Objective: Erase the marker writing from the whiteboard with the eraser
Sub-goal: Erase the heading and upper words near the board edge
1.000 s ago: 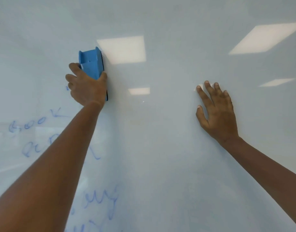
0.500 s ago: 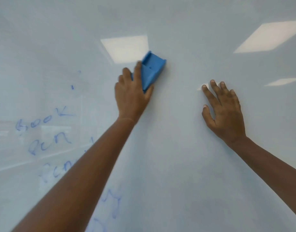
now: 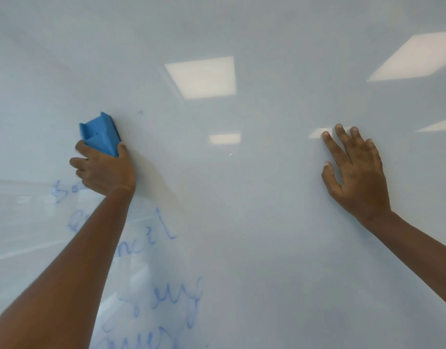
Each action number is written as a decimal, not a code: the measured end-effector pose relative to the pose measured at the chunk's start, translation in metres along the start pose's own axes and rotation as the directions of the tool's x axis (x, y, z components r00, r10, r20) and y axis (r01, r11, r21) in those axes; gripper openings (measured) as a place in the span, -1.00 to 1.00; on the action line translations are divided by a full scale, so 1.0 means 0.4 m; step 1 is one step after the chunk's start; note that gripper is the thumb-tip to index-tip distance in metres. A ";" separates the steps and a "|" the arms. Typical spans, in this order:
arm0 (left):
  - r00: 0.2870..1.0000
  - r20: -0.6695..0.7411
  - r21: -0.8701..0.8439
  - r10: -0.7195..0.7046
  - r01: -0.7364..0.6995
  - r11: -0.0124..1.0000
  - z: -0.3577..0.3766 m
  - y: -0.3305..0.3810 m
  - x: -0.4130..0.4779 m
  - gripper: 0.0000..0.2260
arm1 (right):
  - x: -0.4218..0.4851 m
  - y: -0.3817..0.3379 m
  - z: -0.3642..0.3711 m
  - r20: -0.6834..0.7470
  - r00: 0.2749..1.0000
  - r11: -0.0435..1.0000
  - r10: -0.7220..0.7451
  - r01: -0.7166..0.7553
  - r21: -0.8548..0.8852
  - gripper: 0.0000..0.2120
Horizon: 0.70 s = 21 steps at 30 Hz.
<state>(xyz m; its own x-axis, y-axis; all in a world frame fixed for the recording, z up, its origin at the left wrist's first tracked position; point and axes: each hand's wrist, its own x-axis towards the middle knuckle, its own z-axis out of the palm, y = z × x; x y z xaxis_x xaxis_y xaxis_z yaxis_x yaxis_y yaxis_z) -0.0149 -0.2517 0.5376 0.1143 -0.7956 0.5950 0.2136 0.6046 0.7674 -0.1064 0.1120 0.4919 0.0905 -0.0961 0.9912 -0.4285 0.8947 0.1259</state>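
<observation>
Two hands are on the whiteboard (image 3: 267,222): the left hand (image 3: 104,170) is clamped around the one blue eraser (image 3: 99,136), pressing its pad flat to the surface just above the blue marker writing (image 3: 166,298), presumably so a downward sweep will take the ink, while the right hand (image 3: 355,172) lies spread and empty, palm against the bare board well to the right, likely as a brace. At least five scrawled lines of writing show below and beside the left forearm, some partly hidden by it.
</observation>
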 end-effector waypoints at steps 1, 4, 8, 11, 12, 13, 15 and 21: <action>0.998 -0.001 0.007 0.069 -0.069 0.998 0.006 0.013 -0.021 -0.44 | 0.000 -0.001 0.000 0.001 1.000 1.000 -0.001 0.001 -0.003 -0.50; 0.922 0.048 -0.022 0.383 -0.383 0.924 0.025 0.052 -0.100 -0.44 | -0.001 0.000 0.000 0.002 1.000 1.000 0.001 -0.001 -0.003 -0.50; 0.787 0.110 -0.026 0.607 -0.608 0.793 0.036 0.088 -0.122 -0.44 | -0.001 0.002 -0.002 0.004 1.000 1.000 -0.001 0.001 0.004 -0.50; 0.886 0.097 0.031 0.454 -0.458 0.888 0.030 0.101 -0.054 -0.43 | -0.001 0.003 -0.004 0.010 1.000 1.000 -0.003 0.003 0.008 -0.49; 0.932 0.089 0.038 0.352 -0.356 0.934 0.024 0.100 -0.022 -0.43 | -0.001 0.003 -0.004 0.010 1.000 1.000 -0.004 0.004 0.005 -0.49; 0.964 0.090 0.036 0.250 -0.254 0.966 0.016 0.095 0.010 -0.42 | -0.001 0.002 -0.003 0.010 1.000 1.000 -0.006 0.006 0.002 -0.49; 0.988 0.109 0.027 0.106 -0.109 0.994 0.000 0.072 0.054 -0.42 | -0.002 0.001 -0.002 0.012 1.000 1.000 -0.006 0.006 -0.003 -0.49; 0.977 0.071 0.005 0.200 -0.201 0.980 -0.002 0.022 -0.012 -0.44 | -0.002 -0.003 -0.001 0.013 1.000 1.000 -0.005 0.005 -0.012 -0.49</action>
<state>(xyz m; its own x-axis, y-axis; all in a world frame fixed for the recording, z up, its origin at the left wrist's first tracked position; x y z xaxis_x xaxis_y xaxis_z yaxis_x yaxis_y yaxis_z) -0.0127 -0.2427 0.5415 0.0860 -0.6538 0.7518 0.1814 0.7522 0.6334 -0.1056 0.1111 0.4910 0.0809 -0.1064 0.9910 -0.4170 0.8995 0.1306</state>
